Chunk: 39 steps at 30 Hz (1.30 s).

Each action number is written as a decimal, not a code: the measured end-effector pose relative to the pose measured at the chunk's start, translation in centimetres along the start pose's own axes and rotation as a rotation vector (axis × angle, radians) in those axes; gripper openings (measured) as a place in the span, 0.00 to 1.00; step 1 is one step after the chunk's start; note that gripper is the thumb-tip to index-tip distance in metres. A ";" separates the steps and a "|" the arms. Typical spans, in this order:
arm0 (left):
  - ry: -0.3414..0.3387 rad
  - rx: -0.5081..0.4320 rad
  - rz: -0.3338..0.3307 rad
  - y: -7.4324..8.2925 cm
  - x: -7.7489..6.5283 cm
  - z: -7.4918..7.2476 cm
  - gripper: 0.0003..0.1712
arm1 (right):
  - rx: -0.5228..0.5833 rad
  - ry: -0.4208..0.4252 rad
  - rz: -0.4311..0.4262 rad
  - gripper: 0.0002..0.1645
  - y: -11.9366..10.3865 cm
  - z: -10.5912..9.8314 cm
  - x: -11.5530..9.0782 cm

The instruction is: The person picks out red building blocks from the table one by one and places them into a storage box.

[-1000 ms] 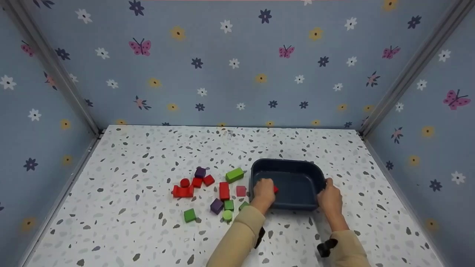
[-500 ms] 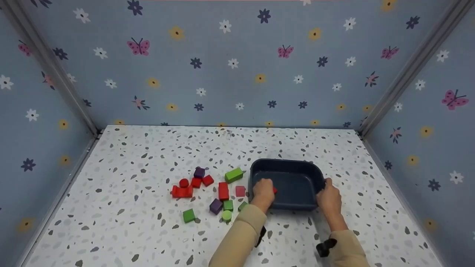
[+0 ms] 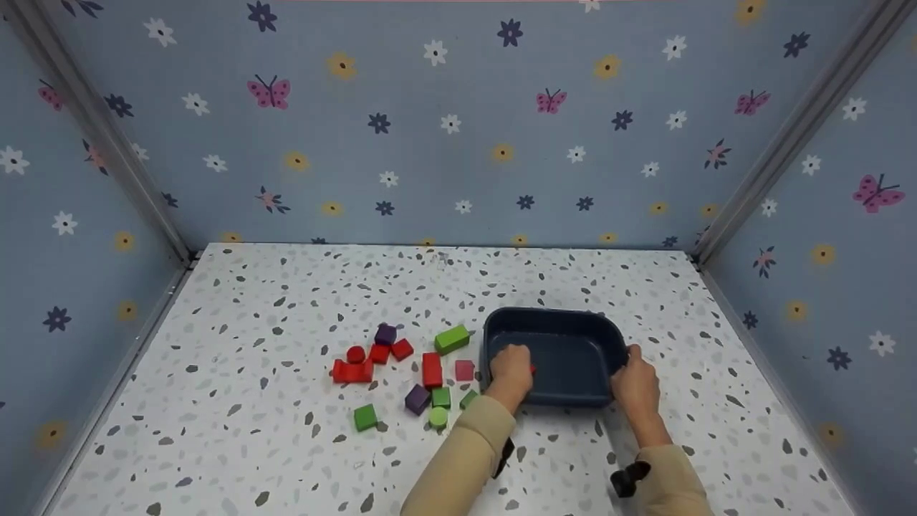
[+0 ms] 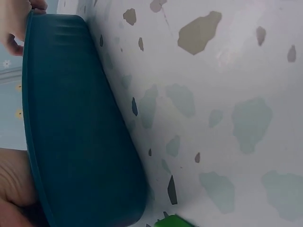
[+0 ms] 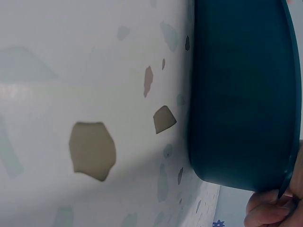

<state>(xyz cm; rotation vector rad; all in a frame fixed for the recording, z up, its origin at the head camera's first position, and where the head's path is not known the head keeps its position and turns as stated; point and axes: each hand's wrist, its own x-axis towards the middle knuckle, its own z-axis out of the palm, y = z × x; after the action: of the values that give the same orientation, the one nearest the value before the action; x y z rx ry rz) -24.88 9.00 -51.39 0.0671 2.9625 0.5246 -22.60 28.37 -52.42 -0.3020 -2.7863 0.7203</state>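
Observation:
In the head view my left hand (image 3: 511,369) reaches over the left side of a dark blue rectangular bin (image 3: 566,395), its fingers curled down inside. A sliver of a red block (image 3: 533,370) shows at the fingers; most of it is hidden by the hand. My right hand (image 3: 636,383) grips the bin's right rim, with its thumb along the top. In the right wrist view, curled fingers (image 5: 270,210) of that hand show under the rim. The bin's wall (image 4: 80,123) fills much of the left wrist view.
Left of the bin lie a pink cube (image 3: 464,370), a long red block (image 3: 432,370), a light green block (image 3: 452,339), a purple cube (image 3: 418,399) and several green pieces. Farther left are a red arch-shaped block (image 3: 352,371) and more small blocks. Patterned walls enclose the speckled table (image 3: 286,287).
Both hands and the bin stay nearly in place. A little less of the red block shows beside my left hand. The loose blocks have not moved.

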 end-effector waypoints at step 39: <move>0.422 -0.250 0.189 -3.0 -1.8 -6.3 0.06 | -0.001 0.018 -0.004 0.18 0.2 0.0 0.1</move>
<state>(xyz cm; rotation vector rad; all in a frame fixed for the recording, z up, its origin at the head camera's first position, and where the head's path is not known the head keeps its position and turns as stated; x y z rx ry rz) -24.06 3.93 -46.33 0.2405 3.2800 1.0483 -22.69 28.53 -52.50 -0.3010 -2.7701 0.7114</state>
